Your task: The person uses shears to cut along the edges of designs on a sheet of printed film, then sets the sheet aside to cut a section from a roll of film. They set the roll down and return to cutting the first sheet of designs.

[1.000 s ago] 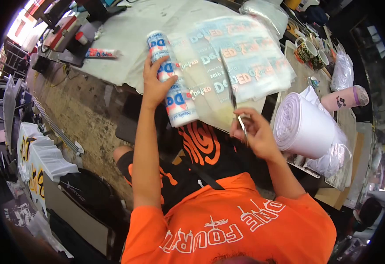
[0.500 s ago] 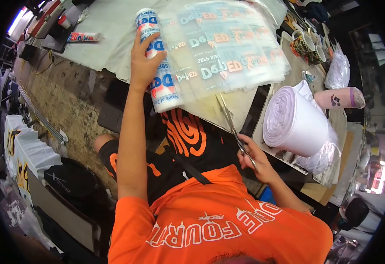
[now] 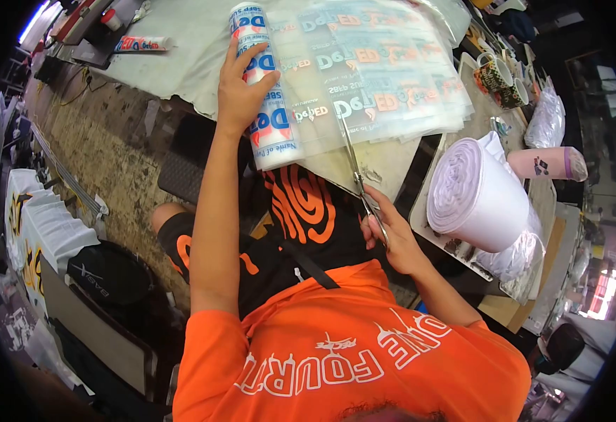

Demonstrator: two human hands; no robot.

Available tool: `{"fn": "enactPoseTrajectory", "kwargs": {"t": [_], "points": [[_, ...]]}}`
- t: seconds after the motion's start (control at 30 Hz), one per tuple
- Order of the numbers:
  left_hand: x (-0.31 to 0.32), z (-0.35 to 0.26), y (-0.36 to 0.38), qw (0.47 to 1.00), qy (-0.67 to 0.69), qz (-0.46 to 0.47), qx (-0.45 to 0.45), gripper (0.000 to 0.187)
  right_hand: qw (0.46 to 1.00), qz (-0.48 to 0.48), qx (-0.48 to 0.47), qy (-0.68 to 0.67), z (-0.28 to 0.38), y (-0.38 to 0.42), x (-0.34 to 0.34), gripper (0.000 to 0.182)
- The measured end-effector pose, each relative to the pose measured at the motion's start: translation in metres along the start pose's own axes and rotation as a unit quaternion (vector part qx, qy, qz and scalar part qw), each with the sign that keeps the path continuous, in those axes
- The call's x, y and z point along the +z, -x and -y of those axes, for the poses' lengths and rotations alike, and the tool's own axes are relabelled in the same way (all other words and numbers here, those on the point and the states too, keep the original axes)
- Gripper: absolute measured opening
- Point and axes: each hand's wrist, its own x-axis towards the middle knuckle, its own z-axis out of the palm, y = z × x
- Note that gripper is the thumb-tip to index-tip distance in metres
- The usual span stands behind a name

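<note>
A roll of printed film with blue and red lettering stands lengthwise at the near side of the table, its unrolled translucent printed sheet spread out to the right. My left hand grips the roll from its left side, fingers and thumb over its printed surface. Long metal scissors are in my right hand, fingers at the handles. The blades point away from me, and their tips overlap the near edge of the sheet, right of the roll.
To the right, a thick roll of white material stands on a tray beside a pink cylinder. Patterned mugs sit farther back. Another small printed roll lies at the far left of the pale-covered table.
My right hand has moved forward and left with the scissors, bringing the blade tips over the printed sheet's near edge. My left hand stays on the roll.
</note>
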Motion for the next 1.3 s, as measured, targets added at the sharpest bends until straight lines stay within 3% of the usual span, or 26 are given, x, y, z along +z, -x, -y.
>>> {"fn": "enactPoseTrajectory", "kwargs": {"t": [0.57, 0.73, 1.3], "points": [[0.001, 0.007, -0.001, 0.999, -0.013, 0.001, 0.036, 0.054, 0.999, -0.001, -0.006, 0.052, 0.012, -0.017, 0.011, 0.063], [0.001, 0.001, 0.001, 1.0, 0.014, 0.001, -0.004, 0.055, 0.996, -0.017, -0.038, 0.073, 0.011, -0.02, 0.013, 0.059], [0.002, 0.001, 0.001, 1.0, 0.027, -0.009, -0.01, 0.052, 0.996, -0.007, -0.027, 0.088, 0.009, -0.019, 0.01, 0.061]]}}
